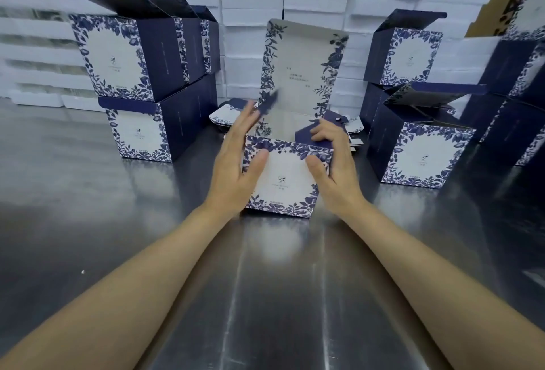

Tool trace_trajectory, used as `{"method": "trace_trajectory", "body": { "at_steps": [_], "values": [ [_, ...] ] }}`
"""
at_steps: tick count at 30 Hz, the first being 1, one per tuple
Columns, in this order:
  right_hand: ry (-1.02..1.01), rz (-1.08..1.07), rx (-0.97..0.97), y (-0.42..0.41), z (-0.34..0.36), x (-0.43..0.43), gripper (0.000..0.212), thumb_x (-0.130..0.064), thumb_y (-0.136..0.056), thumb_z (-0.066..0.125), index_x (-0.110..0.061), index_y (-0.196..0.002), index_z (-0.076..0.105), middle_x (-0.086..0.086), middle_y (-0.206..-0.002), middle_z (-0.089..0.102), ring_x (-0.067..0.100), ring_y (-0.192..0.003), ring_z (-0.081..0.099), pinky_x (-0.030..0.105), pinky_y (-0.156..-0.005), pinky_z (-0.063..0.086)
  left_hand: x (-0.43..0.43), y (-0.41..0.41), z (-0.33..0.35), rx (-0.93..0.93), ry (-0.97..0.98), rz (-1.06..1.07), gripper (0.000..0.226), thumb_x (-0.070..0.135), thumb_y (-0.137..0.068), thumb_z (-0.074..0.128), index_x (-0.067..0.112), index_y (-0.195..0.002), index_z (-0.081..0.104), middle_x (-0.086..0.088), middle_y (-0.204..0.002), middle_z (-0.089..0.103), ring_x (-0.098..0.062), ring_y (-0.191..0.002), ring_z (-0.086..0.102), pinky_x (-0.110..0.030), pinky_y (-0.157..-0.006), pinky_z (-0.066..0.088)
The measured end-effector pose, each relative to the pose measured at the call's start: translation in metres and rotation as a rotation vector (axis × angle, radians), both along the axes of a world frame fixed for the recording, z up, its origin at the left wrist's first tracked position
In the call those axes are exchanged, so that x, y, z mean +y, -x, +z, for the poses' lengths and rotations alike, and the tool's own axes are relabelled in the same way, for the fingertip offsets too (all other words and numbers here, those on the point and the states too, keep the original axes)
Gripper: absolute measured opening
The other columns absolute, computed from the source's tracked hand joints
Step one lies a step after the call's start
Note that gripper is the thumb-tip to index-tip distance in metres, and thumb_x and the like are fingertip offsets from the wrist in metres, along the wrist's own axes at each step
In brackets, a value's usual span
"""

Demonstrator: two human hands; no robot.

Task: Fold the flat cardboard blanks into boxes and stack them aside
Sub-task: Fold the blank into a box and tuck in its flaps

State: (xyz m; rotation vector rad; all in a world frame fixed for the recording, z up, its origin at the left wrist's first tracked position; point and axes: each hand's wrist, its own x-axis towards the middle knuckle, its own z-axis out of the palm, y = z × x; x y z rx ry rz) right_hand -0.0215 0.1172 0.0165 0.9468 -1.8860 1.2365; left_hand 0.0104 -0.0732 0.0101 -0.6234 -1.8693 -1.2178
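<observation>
I'm bracing half-folded box [283,178] on surface [118,237]: left hand [236,166] flat-fingered, pushing side flap [269,104] in; right hand [333,160] curling round right wall [305,134], holding it square.

Nothing legible. Box [283,180] front: small emblem, print line beneath, dark label strip near bottom edge, all too small to read. Raised lid [298,74]: few lines of dark print, blurred. Brown cardboard [498,12] top right: big black marks, cut off, unreadable.
</observation>
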Motion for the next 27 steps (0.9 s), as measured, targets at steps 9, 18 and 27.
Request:
{"method": "trace_trajectory", "body": {
  "at_steps": [9, 18, 27],
  "values": [
    [0.087, 0.115, -0.41, 0.002, 0.043, -0.004, 0.052, -0.05, -0.099, 0.039, -0.021, -0.068, 0.07, -0.01, -0.079, 0.067, 0.018, -0.103, 0.056, 0.03, -0.093, 0.038, -0.009, 0.005, 0.033, -0.202, -0.272, 0.021, 0.046, 0.035, -0.092, 0.035, 0.011, -0.056, 0.05, 0.012, -0.067, 0.059, -0.019, -0.082, 0.054, -0.03, -0.084, 0.039],
    [0.384, 0.117, -0.742, 0.008, 0.059, -0.013, 0.04, 0.003, -0.083, 0.067, -0.02, -0.114, 0.055, 0.002, -0.114, 0.06, 0.017, -0.097, 0.063, 0.038, -0.091, 0.053, -0.013, 0.016, 0.111, -0.665, 0.395, 0.531, 0.053, 0.058, -0.075, 0.072, 0.012, -0.052, 0.057, 0.003, -0.047, 0.05, -0.02, -0.058, 0.051, -0.029, -0.056, 0.035],
    [-0.199, -0.35, -0.606, 0.025, 0.088, 0.002, 0.02, -0.012, -0.08, 0.06, 0.005, -0.07, 0.057, 0.008, -0.064, 0.043, 0.014, -0.06, 0.034, 0.023, -0.045, 0.025, 0.003, 0.036, 0.097, -0.905, 0.256, 0.464, 0.045, 0.037, -0.098, 0.049, -0.002, -0.118, 0.058, -0.021, -0.119, 0.061, -0.028, -0.086, 0.063, -0.021, -0.061, 0.043]
  ]
}}
